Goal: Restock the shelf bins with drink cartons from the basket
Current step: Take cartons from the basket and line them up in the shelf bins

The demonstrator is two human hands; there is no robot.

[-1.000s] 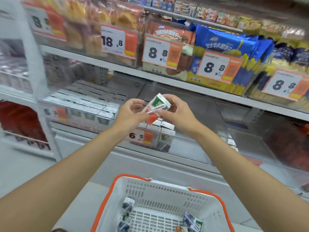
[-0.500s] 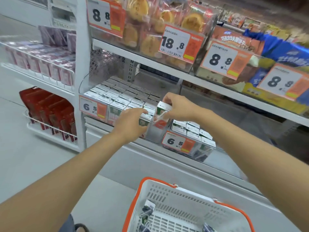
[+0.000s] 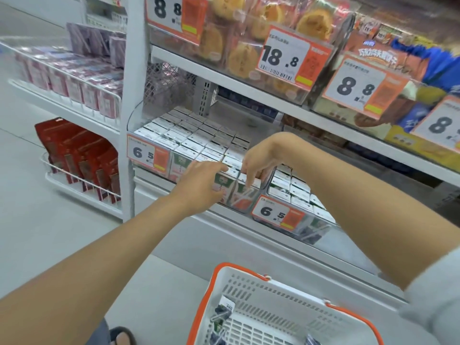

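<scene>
Since half a second ago the drink carton (image 3: 245,197) has sunk from above the rows into the front right corner of the left bin (image 3: 133,115), level with its neighbours; the right hand (image 3: 258,158) reaches down over it, fingers curled round its top; the left hand (image 3: 201,180) lies just beside, index finger stretched onto the adjacent carton tops, holding nothing; below, the basket (image 3: 249,290) holds more cartons (image 3: 224,312).

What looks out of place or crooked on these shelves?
Nothing spilled or damaged. The left bin holds neat upright rows. In the right bin, a front carton seems tipped over, unlike the upright rows behind it, though blur makes that uncertain. The right hand grips a carton at the left bin's front corner.
</scene>
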